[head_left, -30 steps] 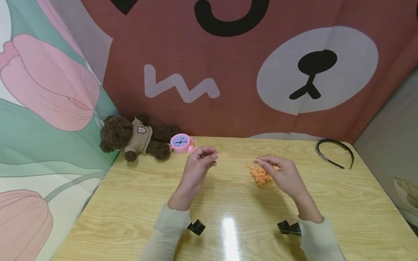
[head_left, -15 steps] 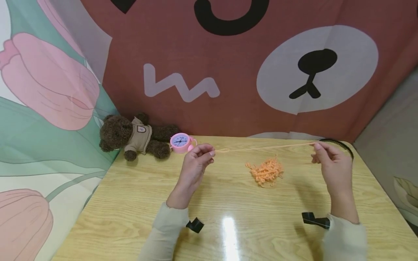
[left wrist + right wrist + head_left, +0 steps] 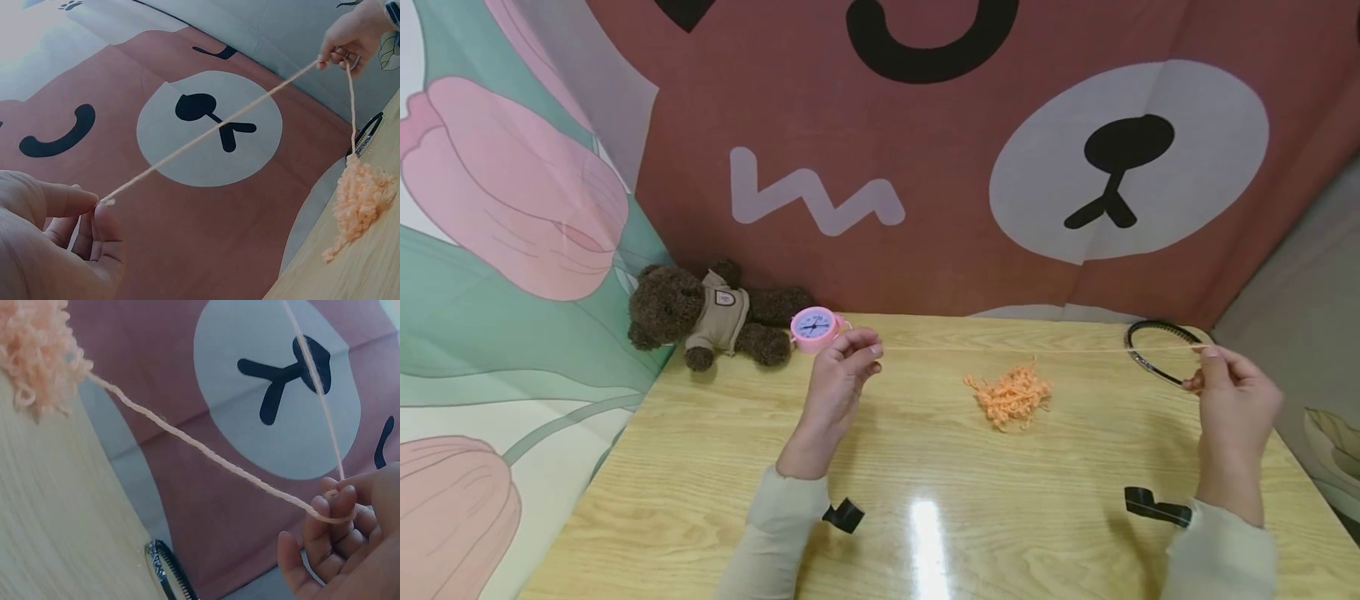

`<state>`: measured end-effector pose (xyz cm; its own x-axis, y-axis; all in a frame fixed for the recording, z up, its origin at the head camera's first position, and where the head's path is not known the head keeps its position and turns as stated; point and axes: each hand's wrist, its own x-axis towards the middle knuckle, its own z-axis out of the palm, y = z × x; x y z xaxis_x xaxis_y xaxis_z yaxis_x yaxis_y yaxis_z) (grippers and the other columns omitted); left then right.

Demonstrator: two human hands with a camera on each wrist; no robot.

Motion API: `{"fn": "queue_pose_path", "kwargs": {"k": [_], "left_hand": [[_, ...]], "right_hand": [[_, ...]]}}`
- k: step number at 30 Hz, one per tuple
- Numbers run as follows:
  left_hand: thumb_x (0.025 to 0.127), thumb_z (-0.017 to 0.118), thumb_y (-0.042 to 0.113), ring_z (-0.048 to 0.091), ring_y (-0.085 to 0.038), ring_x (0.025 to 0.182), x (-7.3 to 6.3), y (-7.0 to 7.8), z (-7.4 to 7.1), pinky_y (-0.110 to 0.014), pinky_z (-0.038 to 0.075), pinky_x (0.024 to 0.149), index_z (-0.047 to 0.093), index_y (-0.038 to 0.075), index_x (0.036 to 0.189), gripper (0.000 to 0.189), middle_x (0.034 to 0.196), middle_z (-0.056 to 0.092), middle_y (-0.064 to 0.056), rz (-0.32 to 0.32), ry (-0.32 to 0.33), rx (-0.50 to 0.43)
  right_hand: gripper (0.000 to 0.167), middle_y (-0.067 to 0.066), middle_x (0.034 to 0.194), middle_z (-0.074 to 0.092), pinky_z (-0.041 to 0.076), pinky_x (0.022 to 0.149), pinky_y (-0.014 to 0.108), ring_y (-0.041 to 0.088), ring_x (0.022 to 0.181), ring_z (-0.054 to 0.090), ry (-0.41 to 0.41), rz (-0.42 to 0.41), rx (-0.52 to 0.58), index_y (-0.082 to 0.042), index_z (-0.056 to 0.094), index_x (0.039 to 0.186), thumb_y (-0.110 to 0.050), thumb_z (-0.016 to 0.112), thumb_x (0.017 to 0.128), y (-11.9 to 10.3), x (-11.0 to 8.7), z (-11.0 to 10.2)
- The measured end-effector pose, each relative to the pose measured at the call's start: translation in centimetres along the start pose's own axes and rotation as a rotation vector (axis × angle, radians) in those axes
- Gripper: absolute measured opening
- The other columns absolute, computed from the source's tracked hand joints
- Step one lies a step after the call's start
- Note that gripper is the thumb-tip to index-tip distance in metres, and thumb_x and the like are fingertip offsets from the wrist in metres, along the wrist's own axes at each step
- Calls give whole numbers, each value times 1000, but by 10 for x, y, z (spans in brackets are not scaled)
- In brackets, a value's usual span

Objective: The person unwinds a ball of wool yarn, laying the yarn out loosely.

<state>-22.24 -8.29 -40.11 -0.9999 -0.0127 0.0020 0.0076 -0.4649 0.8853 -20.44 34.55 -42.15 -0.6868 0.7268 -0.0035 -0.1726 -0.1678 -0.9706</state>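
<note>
A strand of orange yarn (image 3: 1037, 350) stretches straight between both hands, above the table. My left hand (image 3: 844, 375) pinches one end between thumb and fingertips; a small loop of yarn (image 3: 108, 202) pokes out there in the left wrist view. Far to the right, my right hand (image 3: 1232, 408) pinches the same strand between thumb and forefinger. From its fingers the yarn (image 3: 206, 450) slants back to a loose, curly orange yarn pile (image 3: 1011, 396) lying on the table between the hands.
The wooden table (image 3: 1000, 500) backs onto a bear-print cloth. A brown teddy bear (image 3: 718, 321) lies at the back left, beside a pink alarm clock (image 3: 814, 327). A black headband (image 3: 1150, 362) lies at the back right, behind the right hand.
My right hand has moved far to the right, drawing the strand out longer and tight. The left hand has shifted slightly left. The yarn pile has stayed in place.
</note>
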Motion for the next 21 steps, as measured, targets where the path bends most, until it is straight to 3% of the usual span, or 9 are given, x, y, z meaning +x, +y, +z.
{"fn": "queue_pose_path", "kwargs": {"k": [5,8,12,19,21], "left_hand": [[93,62,-8,61,-8,78,2,-1,-3,-19,54,66,68,12,90,22,88,65,2,10,9,-4],[92,62,-9,60,-9,78,4,-4,-3,-19,54,66,67,12,90,22,89,65,2,8,7,18],[91,64,-8,60,-9,78,6,-11,-1,-19,53,66,67,11,91,19,91,64,1,-10,-10,80],[90,62,-10,58,-10,79,7,-21,0,-20,51,65,66,4,97,16,92,61,3,-38,-17,172],[91,62,-8,58,-10,81,9,-22,0,-21,51,66,66,1,101,14,93,61,2,-40,-5,223]], "right_hand": [[13,-6,63,61,49,53,11,5,52,58,-31,61,-142,-13,80,94,-20,70,96,2,4,-2],[12,-11,66,62,50,56,9,2,56,59,-141,38,-283,-19,78,98,-24,67,99,6,6,-2],[11,-19,71,63,51,62,6,-5,63,61,-309,-54,-492,-24,71,106,-28,62,101,12,6,0],[41,-27,85,60,53,67,6,-11,75,61,-580,-201,-757,0,62,132,-30,54,106,21,-2,7],[44,-18,90,66,53,66,9,-13,76,60,-632,-249,-829,-1,61,135,-32,52,106,21,-3,10]]}}
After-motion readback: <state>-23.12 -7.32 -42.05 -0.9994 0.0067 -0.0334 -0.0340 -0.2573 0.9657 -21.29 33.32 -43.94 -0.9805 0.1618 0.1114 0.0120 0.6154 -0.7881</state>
